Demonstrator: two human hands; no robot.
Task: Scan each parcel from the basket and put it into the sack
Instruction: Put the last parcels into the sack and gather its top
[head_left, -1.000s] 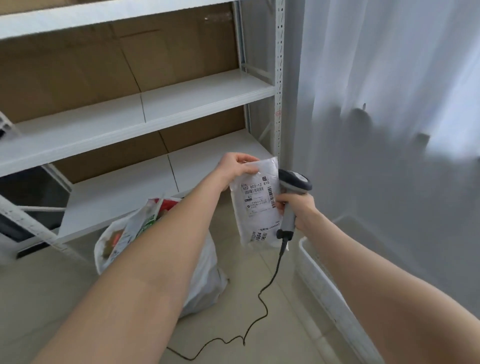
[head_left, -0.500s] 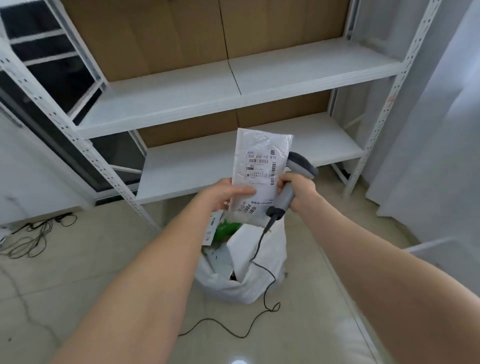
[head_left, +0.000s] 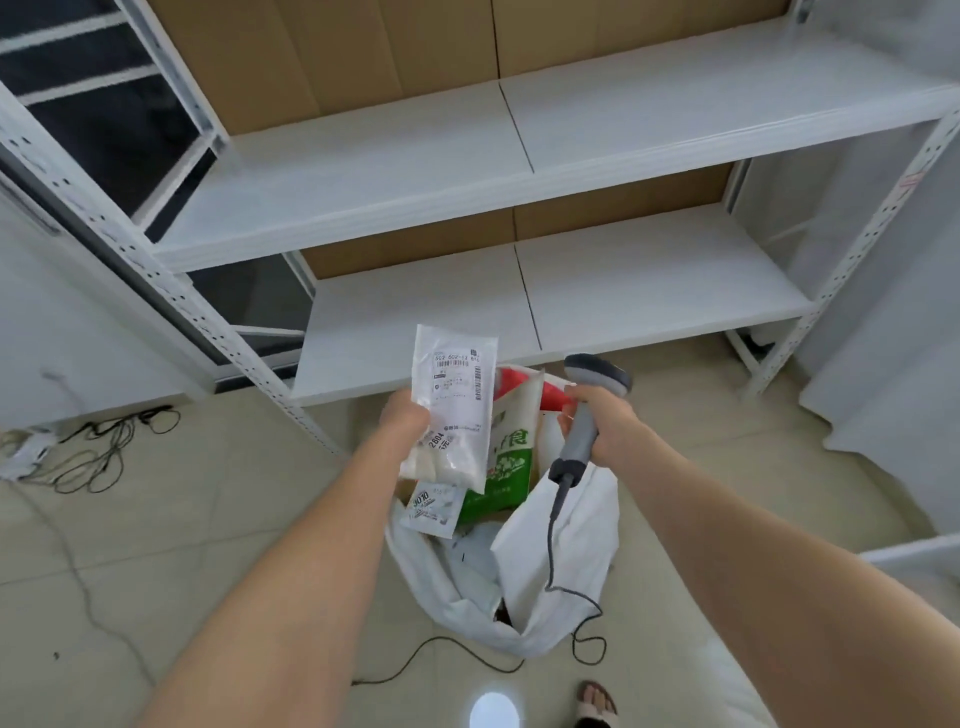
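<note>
Left hand has its fingers curled round a flat, crinkly white plastic parcel with a printed label — held upright right above the slumped white sack. Right hand grips the grey scanner handle, its cord dangling into the sack's mouth.

1 head-worn view, forward and down, close over the sack

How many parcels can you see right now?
3. One white parcel pinched in the left hand; a small labelled one at the sack's mouth; a green-and-white packet standing in it. More may be hidden deeper inside.
</note>
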